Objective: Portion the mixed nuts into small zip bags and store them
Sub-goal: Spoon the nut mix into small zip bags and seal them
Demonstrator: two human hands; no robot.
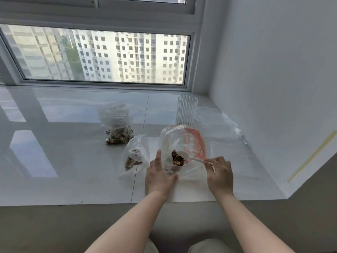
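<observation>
— What is happening at the window ledge (63,161)?

— A seated person works over a large plastic bag (184,143) with red print, lying open on the glossy white ledge. The right hand (219,173) pinches the handle of a white plastic spoon (191,157), fingers curled round it, its bowl reaching into the bag just beside a small heap of mixed nuts (177,158).

— And the other hand?

— The left hand (158,177) rests against the bag's near left side, fingers straight, thumb spread along the plastic; it grips nothing.

— Where are the portions?

— A small zip bag (134,157) holding some nuts lies just left of the big bag. A fuller bag (117,137) sits farther back, with empty bags (114,114) bunched behind it. A ribbed clear cup (187,110) stands behind the large bag.
</observation>
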